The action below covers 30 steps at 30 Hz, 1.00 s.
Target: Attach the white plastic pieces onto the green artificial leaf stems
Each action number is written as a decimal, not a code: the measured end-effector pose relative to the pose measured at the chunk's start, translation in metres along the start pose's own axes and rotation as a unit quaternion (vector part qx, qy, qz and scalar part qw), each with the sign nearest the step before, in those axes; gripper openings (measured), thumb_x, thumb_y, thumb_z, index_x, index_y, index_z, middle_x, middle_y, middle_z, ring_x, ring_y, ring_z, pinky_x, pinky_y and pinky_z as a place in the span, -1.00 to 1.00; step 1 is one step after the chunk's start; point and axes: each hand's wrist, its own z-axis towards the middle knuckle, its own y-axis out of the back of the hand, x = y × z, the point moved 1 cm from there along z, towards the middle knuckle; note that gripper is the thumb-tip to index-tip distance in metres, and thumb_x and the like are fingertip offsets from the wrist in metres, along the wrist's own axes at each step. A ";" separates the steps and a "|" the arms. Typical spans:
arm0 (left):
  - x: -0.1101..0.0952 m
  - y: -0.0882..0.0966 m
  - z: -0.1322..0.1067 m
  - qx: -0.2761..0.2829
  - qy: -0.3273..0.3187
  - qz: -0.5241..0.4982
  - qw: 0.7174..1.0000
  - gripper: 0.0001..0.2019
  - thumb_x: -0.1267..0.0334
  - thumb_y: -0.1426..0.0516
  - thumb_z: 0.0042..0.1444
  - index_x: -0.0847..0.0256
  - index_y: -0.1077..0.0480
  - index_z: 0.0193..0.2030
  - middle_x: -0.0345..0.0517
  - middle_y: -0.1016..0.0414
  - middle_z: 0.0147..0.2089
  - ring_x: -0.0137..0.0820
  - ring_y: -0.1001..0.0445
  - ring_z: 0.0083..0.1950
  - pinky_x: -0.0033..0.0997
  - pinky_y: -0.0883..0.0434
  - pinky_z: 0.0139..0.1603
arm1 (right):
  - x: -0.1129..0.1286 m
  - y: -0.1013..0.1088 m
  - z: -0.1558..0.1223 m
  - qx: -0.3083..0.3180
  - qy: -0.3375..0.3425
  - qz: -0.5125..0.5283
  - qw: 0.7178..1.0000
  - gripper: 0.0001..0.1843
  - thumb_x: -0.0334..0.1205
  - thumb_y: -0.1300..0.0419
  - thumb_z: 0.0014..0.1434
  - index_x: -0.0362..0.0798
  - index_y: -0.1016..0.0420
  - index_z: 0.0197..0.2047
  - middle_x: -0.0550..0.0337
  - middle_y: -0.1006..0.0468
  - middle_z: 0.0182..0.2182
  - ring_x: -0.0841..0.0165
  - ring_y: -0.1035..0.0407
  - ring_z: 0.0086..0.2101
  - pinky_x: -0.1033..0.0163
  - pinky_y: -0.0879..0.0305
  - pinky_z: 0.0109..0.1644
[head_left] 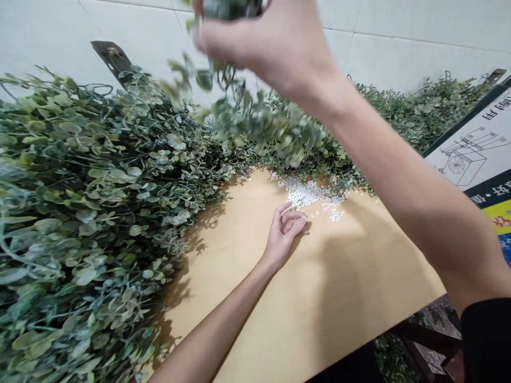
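Note:
At the top of the view my right hand (255, 48) is raised, its fingers wrapped round a bunch of artificial leafy stems (267, 122). The leaves hang below the hand, blurred by motion, and the top of the bunch is cut off by the frame. Low over the wooden table (255, 314), my left hand (287, 229) has its fingers curled in, with thumb and fingertips close together. Anything between them is too small to make out. Just beyond it lies a pile of small white plastic pieces (305, 191).
Heaped artificial greenery (99, 175) covers the table's left side, and more greenery (415, 111) lies along the back right. A printed box or sign (471, 143) stands at the right. A tiled wall (419, 26) rises behind, with a metal bracket (114, 58) in front.

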 end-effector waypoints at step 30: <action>-0.011 0.005 -0.002 -0.265 -0.160 0.074 0.948 -0.23 0.20 -0.37 0.15 -0.20 -0.08 0.40 0.03 -0.10 0.53 -0.24 -0.16 0.54 -0.27 -0.36 0.35 | -0.046 0.027 -0.154 0.465 -0.368 -0.357 0.722 0.28 -0.06 -0.69 -0.31 0.05 -0.18 0.41 -0.33 -0.20 0.37 -0.28 -0.55 -0.02 -0.25 -0.52 0.00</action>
